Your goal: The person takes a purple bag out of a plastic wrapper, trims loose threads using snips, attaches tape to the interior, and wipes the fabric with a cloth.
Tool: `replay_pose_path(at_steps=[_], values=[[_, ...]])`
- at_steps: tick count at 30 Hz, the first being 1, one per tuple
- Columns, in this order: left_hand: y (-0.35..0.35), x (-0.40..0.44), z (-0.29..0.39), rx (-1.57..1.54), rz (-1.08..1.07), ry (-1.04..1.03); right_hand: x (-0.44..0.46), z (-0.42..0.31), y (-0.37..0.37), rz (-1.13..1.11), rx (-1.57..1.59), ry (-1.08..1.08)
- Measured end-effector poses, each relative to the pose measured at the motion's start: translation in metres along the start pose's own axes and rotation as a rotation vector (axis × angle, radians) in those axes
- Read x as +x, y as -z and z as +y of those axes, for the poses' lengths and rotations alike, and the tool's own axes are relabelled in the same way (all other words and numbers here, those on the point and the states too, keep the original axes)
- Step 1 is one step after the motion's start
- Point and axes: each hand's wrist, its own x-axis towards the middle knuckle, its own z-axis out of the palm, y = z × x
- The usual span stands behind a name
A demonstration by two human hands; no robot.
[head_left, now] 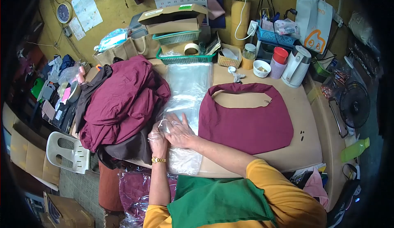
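Clear plastic bags (186, 84) lie in a long flat stack down the middle of the table. My right hand (179, 133) rests on them with its fingers spread. Beside it, my left hand (157, 137), with a gold watch on the wrist, has its fingers bent around a loose edge of the plastic. A maroon cloth bag (250, 125) lies flat to the right, its handle forming a loop at the top. On the left a heap of maroon fabric (119, 101) sits on dark fabric (127, 151).
Along the back stand a green basket (186, 59) with tape, a wicker basket (229, 60), a jar (248, 55), a white bowl (261, 69), a red cup (280, 55) and a kettle (296, 66). A white stool (67, 152) is left; a black fan (355, 105) is right.
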Motion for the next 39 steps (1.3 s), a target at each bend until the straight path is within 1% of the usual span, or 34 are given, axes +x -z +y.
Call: replay_pose_path(at_steps=[1,2,4,5,6,7,8,9,10,11,12,13,15,16,19,20,21,22,23,24,25,27,28,29,31,32,33,34,35,36,37,39], values=[[0.002,-0.001,0.006,-0.011,0.009,0.126,-0.002,0.000,0.002,-0.028,-0.013,0.013],[-0.002,0.000,0.000,-0.013,0.007,0.122,-0.002,0.000,0.005,-0.052,-0.029,0.027],[-0.010,-0.001,-0.021,-0.229,0.140,0.016,-0.006,-0.005,0.012,-0.042,-0.058,0.036],[-0.011,0.000,-0.028,-0.227,0.137,0.017,-0.008,-0.010,0.014,-0.036,-0.084,0.050],[-0.010,0.001,-0.028,-0.386,0.135,0.140,-0.012,-0.016,0.022,-0.094,-0.129,0.099],[-0.008,0.000,-0.029,-0.543,0.132,0.265,-0.011,-0.016,0.017,-0.096,-0.124,0.100],[-0.012,-0.009,-0.027,-0.908,0.178,0.336,-0.010,-0.014,0.010,-0.042,-0.117,0.109],[-0.011,-0.015,-0.023,-0.903,0.177,0.338,-0.010,-0.016,0.010,0.012,-0.110,0.117],[-0.009,-0.019,-0.020,-1.015,0.203,0.408,-0.010,-0.019,0.014,-0.033,-0.122,0.098],[-0.007,-0.023,-0.018,-1.129,0.230,0.477,-0.008,-0.017,0.011,-0.033,-0.121,0.097],[-0.001,-0.027,-0.018,-1.078,0.171,0.508,-0.007,-0.014,0.007,-0.020,-0.119,0.100],[0.005,-0.037,-0.019,-1.078,0.172,0.511,-0.006,-0.013,0.005,-0.008,-0.117,0.104],[0.018,-0.052,-0.014,-0.766,0.008,0.480,-0.005,-0.011,0.006,-0.031,-0.127,0.116],[0.032,-0.055,0.002,-0.383,-0.083,0.383,-0.004,-0.010,0.007,-0.054,-0.134,0.127],[0.033,-0.063,0.003,-0.372,-0.087,0.396,0.004,-0.011,0.003,-0.114,-0.100,0.091],[0.035,-0.063,0.004,-0.328,-0.065,0.484,-0.001,-0.012,0.000,-0.114,-0.100,0.097],[0.037,-0.061,0.004,-0.330,-0.056,0.480,-0.009,-0.014,-0.003,-0.068,-0.026,0.125],[0.042,-0.059,0.006,-0.181,-0.048,0.376,-0.015,-0.017,-0.006,-0.024,0.051,0.151],[0.046,-0.058,0.010,-0.031,-0.041,0.275,-0.022,-0.024,-0.005,-0.026,0.051,0.157],[0.042,-0.057,0.000,0.022,-0.002,0.210,-0.030,-0.035,0.001,-0.107,0.089,0.106],[0.044,-0.059,-0.008,0.023,0.006,0.221,-0.037,-0.041,0.003,-0.192,0.128,0.053],[0.050,-0.055,-0.009,0.234,-0.134,0.060,-0.039,-0.032,0.001,-0.215,0.108,0.044],[0.058,-0.052,0.003,0.209,-0.274,0.030,-0.037,-0.025,0.001,-0.167,0.072,0.060],[0.060,-0.053,0.006,0.209,-0.262,0.042,-0.033,-0.018,0.002,-0.114,0.037,0.077],[0.065,-0.050,0.024,0.038,-0.151,0.099,-0.027,-0.015,0.006,-0.107,0.048,0.061],[0.080,-0.049,0.042,-0.266,-0.049,0.078,-0.023,-0.015,0.010,-0.159,0.030,0.042],[0.108,-0.045,0.056,-0.473,0.059,0.040,-0.018,-0.015,0.014,-0.207,0.015,0.017],[0.146,-0.046,0.078,-0.484,0.165,0.067,-0.016,-0.015,0.016,-0.258,0.004,-0.011],[0.182,-0.049,0.094,-0.593,0.315,0.147,-0.017,-0.018,0.017,-0.266,0.009,-0.017],[0.208,-0.049,0.094,-0.769,0.325,-0.087,-0.015,-0.022,0.020,-0.277,-0.001,-0.026],[0.230,-0.058,0.106,-0.895,0.198,-0.065,-0.014,-0.026,0.021,-0.285,-0.012,-0.029],[0.238,-0.061,0.122,-0.536,-0.152,0.179,-0.013,-0.025,0.011,-0.256,0.011,0.023]])
